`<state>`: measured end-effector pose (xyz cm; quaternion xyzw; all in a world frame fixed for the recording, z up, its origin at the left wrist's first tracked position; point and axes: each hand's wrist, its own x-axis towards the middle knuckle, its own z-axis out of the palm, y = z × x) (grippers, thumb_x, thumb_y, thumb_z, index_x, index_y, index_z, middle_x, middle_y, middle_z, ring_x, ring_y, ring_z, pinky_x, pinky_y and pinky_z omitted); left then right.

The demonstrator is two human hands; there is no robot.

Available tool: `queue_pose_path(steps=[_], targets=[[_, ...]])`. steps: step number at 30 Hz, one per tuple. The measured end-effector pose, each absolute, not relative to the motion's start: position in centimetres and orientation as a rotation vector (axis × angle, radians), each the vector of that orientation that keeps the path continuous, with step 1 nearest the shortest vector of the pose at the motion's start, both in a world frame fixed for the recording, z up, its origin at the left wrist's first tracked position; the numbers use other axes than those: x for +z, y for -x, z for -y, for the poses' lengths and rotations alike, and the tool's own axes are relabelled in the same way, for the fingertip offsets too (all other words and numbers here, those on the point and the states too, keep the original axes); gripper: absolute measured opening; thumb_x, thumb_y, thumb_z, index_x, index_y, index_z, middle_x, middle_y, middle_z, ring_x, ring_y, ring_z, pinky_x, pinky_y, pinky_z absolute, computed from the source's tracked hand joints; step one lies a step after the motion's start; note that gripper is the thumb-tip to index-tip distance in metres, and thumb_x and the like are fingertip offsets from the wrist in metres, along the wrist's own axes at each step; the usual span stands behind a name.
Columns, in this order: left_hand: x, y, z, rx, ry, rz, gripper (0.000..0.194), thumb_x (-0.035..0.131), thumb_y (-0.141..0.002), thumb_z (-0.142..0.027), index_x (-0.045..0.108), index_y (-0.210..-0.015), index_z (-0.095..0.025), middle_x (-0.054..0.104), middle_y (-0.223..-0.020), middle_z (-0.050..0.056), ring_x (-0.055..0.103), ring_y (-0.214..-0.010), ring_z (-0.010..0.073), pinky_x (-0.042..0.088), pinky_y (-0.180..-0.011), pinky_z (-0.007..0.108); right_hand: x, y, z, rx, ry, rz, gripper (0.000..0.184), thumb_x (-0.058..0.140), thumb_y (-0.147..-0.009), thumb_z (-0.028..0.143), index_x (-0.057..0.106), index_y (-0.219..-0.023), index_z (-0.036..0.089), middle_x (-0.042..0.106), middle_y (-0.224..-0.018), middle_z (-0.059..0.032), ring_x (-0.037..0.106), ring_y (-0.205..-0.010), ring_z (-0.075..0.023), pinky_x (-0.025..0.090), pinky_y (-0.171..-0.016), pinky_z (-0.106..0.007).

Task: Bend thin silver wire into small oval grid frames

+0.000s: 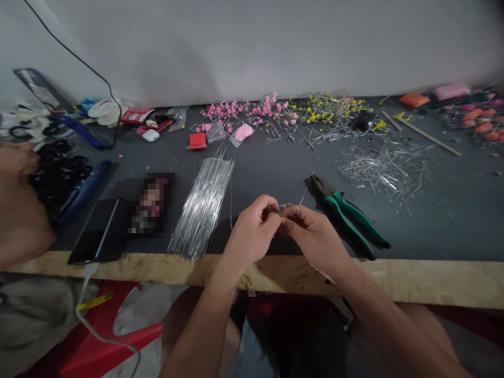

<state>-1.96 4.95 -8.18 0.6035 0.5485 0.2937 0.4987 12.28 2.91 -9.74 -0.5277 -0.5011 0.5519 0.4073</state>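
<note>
So the twisted wire (pixel 289 205) is right at the fingertips, above the near part of the surface (pixel 268 170), with the left hand (pixel 252 233) and right hand (pixel 313 236) both pinching it, though the fingers hide the exact grip. Neither hand's really nearer, since the bit showing bridges the two, long axis roughly side to side. A thin strand (pixel 306 190) points away and slightly right, toward the pliers (pixel 360 219); can't tell if it's the same piece, tbh.
</note>
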Motion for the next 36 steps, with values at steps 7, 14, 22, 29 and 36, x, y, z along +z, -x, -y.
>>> queue_pose_path(steps=[7,14,22,29,36], targets=[[-8.6,1.3,-4.7,0.797,-1.338,-1.271,0.01,0.043,-0.08,-0.015,0.05,-0.079,-0.022,0.05,-0.064,-0.006,0.052,-0.053,0.0095,0.045,-0.051,0.023,-9.4,-12.4,-3.1,1.485,1.224,1.203,0.009,0.059,-0.084,0.023,0.061,-0.076,0.019,0.062,-0.069,0.0025,0.058,-0.067,-0.0121,0.045,-0.067,-0.027],[-8.4,1.0,-4.5,0.92,-1.189,-1.181,0.009,0.047,-0.081,-0.013,0.051,-0.078,-0.02,0.05,-0.063,-0.005,0.051,-0.051,0.0082,0.045,-0.049,0.021,-9.2,-12.7,-3.2,1.527,1.147,1.143,0.008,0.06,-0.084,0.021,0.062,-0.077,0.019,0.062,-0.069,0.0031,0.059,-0.066,-0.0109,0.046,-0.066,-0.027],[-8.7,1.1,-4.7,0.941,-1.051,-0.881,0.019,0.06,-0.086,-0.025,0.062,-0.103,-0.019,0.064,-0.078,0.0,0.061,-0.071,0.0122,0.047,-0.071,0.027,-9.0,-13.6,-3.6,1.641,1.049,0.805,0.011,0.071,-0.078,0.028,0.065,-0.074,0.019,0.064,-0.066,0.0021,0.059,-0.062,-0.011,0.048,-0.063,-0.027],[-9.0,0.5,-4.8,0.958,-0.879,-0.744,0.012,0.061,-0.085,-0.025,0.061,-0.096,-0.019,0.057,-0.074,-0.002,0.055,-0.067,0.0103,0.044,-0.068,0.027,-8.9,-13.7,-3.6,1.727,0.993,0.726,0.014,0.073,-0.077,0.029,0.065,-0.075,0.018,0.064,-0.066,0.0017,0.059,-0.061,-0.0096,0.048,-0.063,-0.025],[-8.2,0.4,-4.8,0.898,-0.863,-0.779,0.011,0.06,-0.083,-0.024,0.059,-0.093,-0.018,0.057,-0.075,-0.002,0.056,-0.067,0.0109,0.044,-0.067,0.027,-8.9,-14.0,-3.6,1.696,1.003,0.835,0.011,0.069,-0.081,0.028,0.063,-0.077,0.02,0.062,-0.067,0.003,0.057,-0.063,-0.0104,0.048,-0.064,-0.027]])
